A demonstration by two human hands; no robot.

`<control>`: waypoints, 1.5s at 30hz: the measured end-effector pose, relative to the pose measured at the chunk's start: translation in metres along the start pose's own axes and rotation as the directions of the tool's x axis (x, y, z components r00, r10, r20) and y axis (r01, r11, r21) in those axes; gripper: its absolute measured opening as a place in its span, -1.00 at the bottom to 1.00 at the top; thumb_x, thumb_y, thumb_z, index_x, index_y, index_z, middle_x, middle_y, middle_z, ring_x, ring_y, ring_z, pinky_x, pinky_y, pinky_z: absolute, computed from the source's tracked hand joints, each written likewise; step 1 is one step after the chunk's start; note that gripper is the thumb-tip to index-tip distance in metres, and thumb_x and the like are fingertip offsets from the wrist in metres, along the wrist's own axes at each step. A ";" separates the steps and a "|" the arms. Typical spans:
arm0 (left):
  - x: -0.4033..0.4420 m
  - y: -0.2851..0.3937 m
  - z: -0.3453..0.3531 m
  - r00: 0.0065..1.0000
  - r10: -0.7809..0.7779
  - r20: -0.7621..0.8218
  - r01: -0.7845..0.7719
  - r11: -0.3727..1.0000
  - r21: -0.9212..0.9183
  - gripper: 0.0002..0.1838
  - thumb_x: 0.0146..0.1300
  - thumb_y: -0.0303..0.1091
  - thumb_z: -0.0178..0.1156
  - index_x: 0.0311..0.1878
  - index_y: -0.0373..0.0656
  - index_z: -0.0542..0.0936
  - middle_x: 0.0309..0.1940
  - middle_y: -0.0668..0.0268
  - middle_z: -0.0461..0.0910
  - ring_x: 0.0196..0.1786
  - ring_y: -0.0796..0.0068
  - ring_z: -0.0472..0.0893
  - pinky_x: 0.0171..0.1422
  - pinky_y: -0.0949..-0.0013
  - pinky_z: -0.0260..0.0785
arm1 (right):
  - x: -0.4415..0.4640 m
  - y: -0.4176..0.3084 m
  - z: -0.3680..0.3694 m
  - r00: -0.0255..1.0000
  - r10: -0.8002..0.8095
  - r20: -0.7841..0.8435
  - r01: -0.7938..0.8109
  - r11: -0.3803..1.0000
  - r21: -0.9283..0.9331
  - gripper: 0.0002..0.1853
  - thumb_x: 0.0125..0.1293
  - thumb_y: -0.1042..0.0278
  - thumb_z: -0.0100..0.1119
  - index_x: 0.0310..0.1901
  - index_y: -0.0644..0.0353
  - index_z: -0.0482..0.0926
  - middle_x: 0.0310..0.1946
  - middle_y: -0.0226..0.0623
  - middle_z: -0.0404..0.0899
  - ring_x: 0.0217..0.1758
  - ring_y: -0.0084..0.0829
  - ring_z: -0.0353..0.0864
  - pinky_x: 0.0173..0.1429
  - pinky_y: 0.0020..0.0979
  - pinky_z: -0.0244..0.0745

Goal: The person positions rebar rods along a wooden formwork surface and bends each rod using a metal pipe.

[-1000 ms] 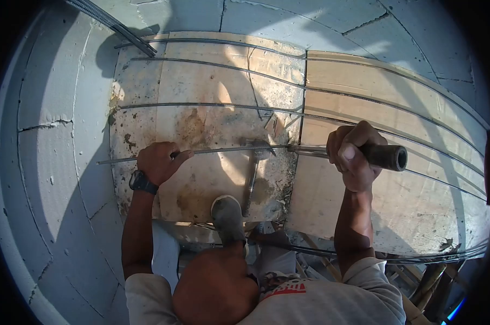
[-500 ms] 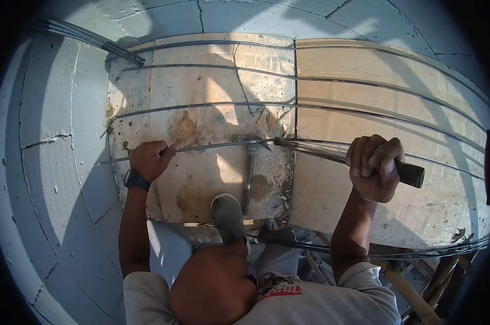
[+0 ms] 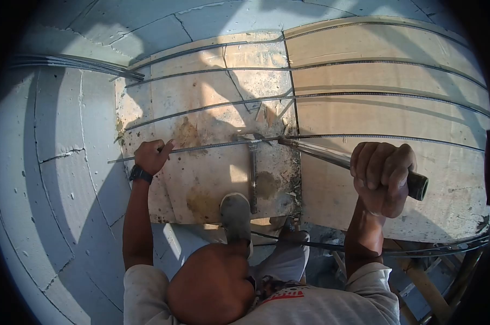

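Note:
My left hand (image 3: 153, 156), with a dark watch on its wrist, is closed on a thin ribbed rebar (image 3: 207, 145) near its left end. My right hand (image 3: 383, 176) is wrapped round a long metal bending bar (image 3: 326, 153) with a hollow, pipe-like end. The far tip of this bar meets the rebar around the join between the boards. Underneath the rebar, a claw hammer (image 3: 253, 173) lies on the board, its handle pointing toward me.
Several more rebars (image 3: 212, 106) run across the plywood boards (image 3: 353, 189). A rebar bundle (image 3: 77, 64) rests at the upper left over pale blocks (image 3: 63, 119). A shoe (image 3: 235, 208) stands on the front board edge. Dark bars (image 3: 418, 252) and wooden poles (image 3: 426, 281) are at lower right.
The view has shifted slightly. My right hand with the bending bar has come a little lower and toward me. My left hand keeps its hold on the rebar.

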State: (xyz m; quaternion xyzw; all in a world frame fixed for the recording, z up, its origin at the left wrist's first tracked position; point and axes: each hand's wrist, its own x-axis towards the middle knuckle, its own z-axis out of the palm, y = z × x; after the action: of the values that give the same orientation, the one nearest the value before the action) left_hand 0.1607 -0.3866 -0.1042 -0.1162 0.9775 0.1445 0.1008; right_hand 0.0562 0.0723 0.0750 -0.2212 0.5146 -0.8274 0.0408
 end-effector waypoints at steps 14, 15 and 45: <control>0.017 -0.051 0.089 0.975 -0.105 -0.197 0.075 0.985 -0.153 -0.46 0.34 0.12 0.19 -0.59 -0.13 0.53 -0.66 0.02 0.53 -0.51 -0.13 0.59 -0.36 0.00 0.44 | 0.002 -0.022 0.035 0.979 0.132 -0.153 -0.154 0.978 -0.142 -0.67 0.41 0.22 0.29 -0.44 0.08 0.36 -0.64 -0.38 0.38 -0.57 -0.48 0.35 -0.37 -0.30 0.40; 0.013 -0.053 0.091 0.976 -0.108 -0.188 0.084 0.988 -0.132 -0.46 0.33 0.12 0.19 -0.59 -0.13 0.54 -0.66 0.03 0.53 -0.50 -0.13 0.59 -0.36 0.00 0.44 | 0.004 -0.021 0.036 0.980 0.133 -0.145 -0.155 0.977 -0.150 -0.66 0.41 0.23 0.28 -0.45 0.08 0.36 -0.64 -0.38 0.37 -0.58 -0.49 0.34 -0.38 -0.31 0.40; 0.033 -0.008 0.087 0.944 0.228 -0.239 -0.222 0.974 0.052 -0.60 0.12 0.04 0.46 -0.28 -0.13 0.65 -0.27 0.27 0.59 -0.09 0.14 0.57 0.06 0.10 0.44 | -0.024 0.024 -0.014 0.874 0.223 -0.431 -0.313 0.938 -0.149 -0.64 0.42 0.38 0.22 -0.50 0.11 0.27 -0.73 -0.46 0.22 -0.70 -0.63 0.13 -0.60 -0.49 0.16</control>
State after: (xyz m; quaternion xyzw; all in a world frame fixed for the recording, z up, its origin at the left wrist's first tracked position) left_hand 0.1457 -0.3745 -0.1954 -0.0193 0.9910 0.1276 -0.0356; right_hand 0.0683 0.0797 0.0407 0.0271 0.6236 -0.7809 0.0234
